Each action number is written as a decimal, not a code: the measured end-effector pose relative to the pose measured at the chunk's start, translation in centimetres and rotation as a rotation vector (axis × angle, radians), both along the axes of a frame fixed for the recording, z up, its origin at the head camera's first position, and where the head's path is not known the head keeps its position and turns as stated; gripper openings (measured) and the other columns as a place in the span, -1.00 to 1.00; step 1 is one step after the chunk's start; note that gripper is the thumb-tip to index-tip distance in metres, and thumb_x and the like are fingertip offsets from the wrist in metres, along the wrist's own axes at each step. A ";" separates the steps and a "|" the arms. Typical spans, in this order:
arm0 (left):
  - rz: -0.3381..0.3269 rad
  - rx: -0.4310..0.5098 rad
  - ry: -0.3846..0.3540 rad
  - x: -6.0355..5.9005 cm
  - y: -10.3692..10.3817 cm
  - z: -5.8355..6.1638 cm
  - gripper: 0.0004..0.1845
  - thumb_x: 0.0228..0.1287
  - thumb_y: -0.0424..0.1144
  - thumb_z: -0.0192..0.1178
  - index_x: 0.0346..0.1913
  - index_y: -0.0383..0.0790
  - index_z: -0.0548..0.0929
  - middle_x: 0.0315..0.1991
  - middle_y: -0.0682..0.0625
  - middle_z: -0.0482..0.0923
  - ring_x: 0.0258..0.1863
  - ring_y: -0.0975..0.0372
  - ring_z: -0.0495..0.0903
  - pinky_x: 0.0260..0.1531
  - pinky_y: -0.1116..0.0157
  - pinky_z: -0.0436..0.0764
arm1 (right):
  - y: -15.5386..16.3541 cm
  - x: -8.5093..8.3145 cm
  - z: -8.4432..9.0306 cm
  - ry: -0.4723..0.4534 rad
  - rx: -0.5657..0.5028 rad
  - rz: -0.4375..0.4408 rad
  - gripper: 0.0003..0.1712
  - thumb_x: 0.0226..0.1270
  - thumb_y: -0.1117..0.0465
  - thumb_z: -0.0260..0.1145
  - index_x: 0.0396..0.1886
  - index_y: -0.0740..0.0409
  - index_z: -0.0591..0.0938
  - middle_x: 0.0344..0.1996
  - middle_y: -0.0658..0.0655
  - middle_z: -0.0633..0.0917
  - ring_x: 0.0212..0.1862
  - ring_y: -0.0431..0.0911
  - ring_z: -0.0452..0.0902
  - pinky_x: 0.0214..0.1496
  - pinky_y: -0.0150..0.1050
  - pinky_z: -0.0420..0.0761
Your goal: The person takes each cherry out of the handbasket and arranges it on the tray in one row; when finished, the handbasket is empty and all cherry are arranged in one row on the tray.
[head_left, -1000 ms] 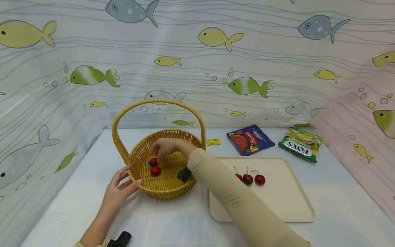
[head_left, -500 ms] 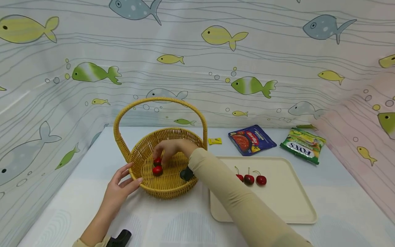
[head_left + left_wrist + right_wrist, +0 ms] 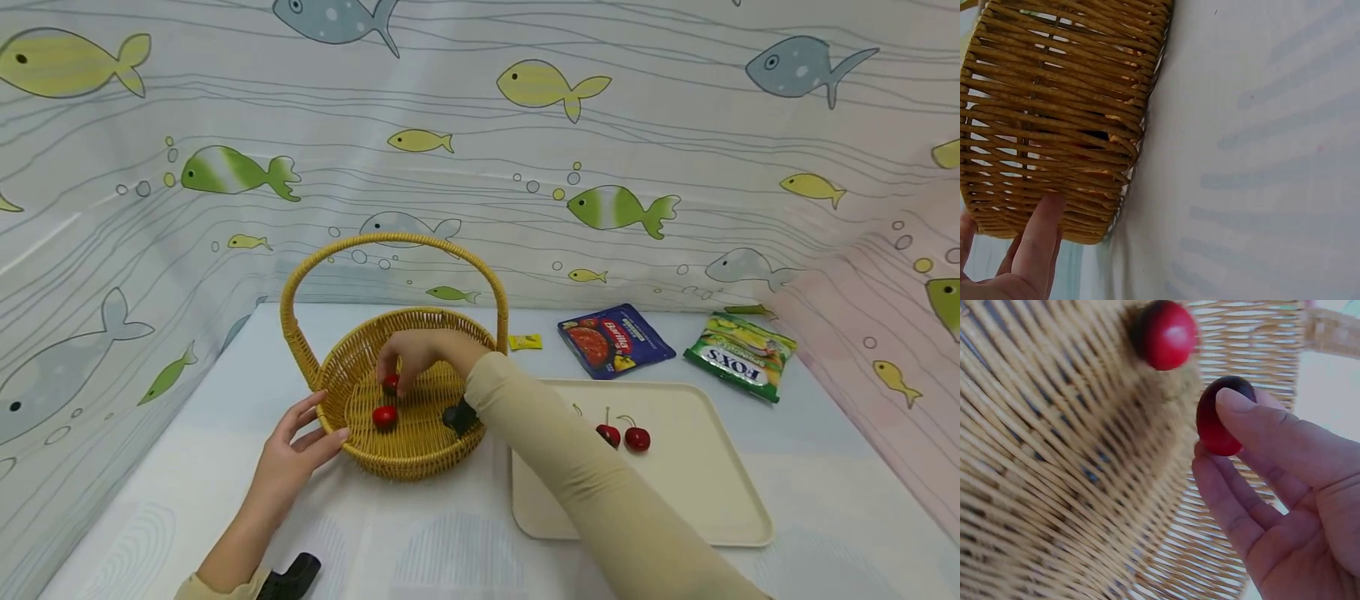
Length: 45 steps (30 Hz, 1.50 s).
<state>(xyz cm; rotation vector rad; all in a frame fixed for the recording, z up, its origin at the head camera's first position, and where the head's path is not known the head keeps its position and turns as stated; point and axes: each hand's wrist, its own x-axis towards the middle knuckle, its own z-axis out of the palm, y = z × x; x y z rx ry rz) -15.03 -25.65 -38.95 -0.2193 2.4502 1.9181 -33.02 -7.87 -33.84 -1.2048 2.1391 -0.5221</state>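
I saw the dark red cherry (image 3: 1221, 425) pinched in my right grip (image 3: 417, 354), low inside the round woven wicker basket (image 3: 420, 454), just beside a brighter red cherry (image 3: 385, 416) on its floor. My left grip (image 3: 288, 458), fingers spread, rested against the basket's near rim, presumably steadying it.

Tan wicker basket (image 3: 420, 442), red cherries (image 3: 385, 416), cream tray (image 3: 697, 492), fish-patterned backdrop (image 3: 480, 150)
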 end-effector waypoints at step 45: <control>-0.015 -0.007 -0.006 0.3 0.1 0.2 -0.20 0.26 -0.12 0.22 0.44 -0.11 0.02 0.35 -0.30 -0.01 0.25 -0.08 0.21 -0.18 0.45 0.53 | 19.3 9.9 5.7 0.077 -0.415 -0.034 -0.67 0.11 0.36 0.40 -0.10 0.10 0.60 -0.17 -0.06 0.61 -0.09 -0.23 0.54 -0.03 -0.33 0.53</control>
